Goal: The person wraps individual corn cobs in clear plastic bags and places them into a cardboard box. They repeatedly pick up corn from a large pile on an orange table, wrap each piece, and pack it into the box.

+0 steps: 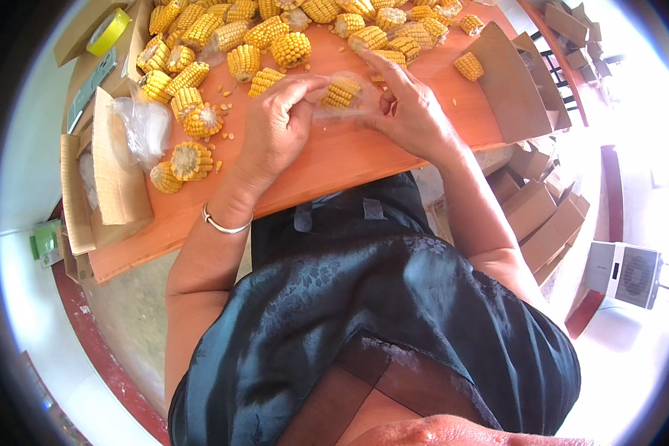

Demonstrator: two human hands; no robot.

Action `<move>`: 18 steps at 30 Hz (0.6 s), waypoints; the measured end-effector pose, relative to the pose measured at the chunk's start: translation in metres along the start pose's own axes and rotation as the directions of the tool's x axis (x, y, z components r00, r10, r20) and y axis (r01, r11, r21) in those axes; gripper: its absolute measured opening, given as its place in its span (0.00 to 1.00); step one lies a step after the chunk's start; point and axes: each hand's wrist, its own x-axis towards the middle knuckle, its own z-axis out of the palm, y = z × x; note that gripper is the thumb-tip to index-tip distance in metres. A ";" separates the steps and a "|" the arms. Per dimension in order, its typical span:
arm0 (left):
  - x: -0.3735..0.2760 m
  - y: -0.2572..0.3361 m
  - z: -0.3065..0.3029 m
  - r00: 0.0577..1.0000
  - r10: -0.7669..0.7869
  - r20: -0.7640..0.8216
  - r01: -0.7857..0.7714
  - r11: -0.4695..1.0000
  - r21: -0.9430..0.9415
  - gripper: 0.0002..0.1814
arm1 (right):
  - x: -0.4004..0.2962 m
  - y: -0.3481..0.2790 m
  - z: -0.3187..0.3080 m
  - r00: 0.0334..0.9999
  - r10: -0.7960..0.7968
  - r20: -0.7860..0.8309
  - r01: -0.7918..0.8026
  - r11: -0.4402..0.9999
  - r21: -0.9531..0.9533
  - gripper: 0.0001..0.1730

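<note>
A clear plastic bag [362, 100] with a piece of corn cob [341, 92] in it lies between my two hands, over the front part of an orange table [334, 150]. The thumb and forefinger of my left hand [281, 120] pinch the bag's left end. My right hand [410, 106] is at the bag's other end, its fingers and thumb spread around the plastic. A heap of cut corn cob pieces [265, 32] spreads over the far side of the table, and more pieces [191, 161] sit at the left with loose kernels beside them.
At the left edge stands an open cardboard box [122, 184] with clear plastic bags [142, 128] over its side. Behind it are a roll of yellow tape [108, 32] and a phone [92, 89]. Another cardboard box [513, 89] stands at the right edge, with cartons [552, 217] below.
</note>
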 end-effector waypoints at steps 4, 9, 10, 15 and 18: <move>0.001 -0.006 -0.002 0.993 -0.119 0.021 0.120 0.949 -0.292 0.13 | 0.006 0.010 -0.003 0.998 0.065 0.015 -0.066 0.997 0.028 0.14; 0.003 -0.006 -0.009 0.959 -0.265 0.101 0.263 0.698 -0.666 0.11 | 0.009 0.011 -0.003 0.997 0.023 -0.072 -0.013 0.991 0.131 0.07; 0.003 -0.006 -0.010 0.962 -0.250 0.107 0.257 0.702 -0.664 0.11 | 0.009 0.009 -0.004 0.991 0.132 -0.016 -0.126 0.973 0.191 0.08; 0.003 0.004 -0.014 0.959 -0.211 0.187 0.282 0.731 -0.621 0.14 | 0.004 -0.006 0.001 0.987 0.158 0.023 -0.157 0.933 0.324 0.10; 0.002 0.008 -0.012 0.951 -0.172 0.258 0.302 0.704 -0.643 0.16 | 0.006 -0.009 0.002 0.999 0.009 0.049 -0.017 0.986 0.167 0.10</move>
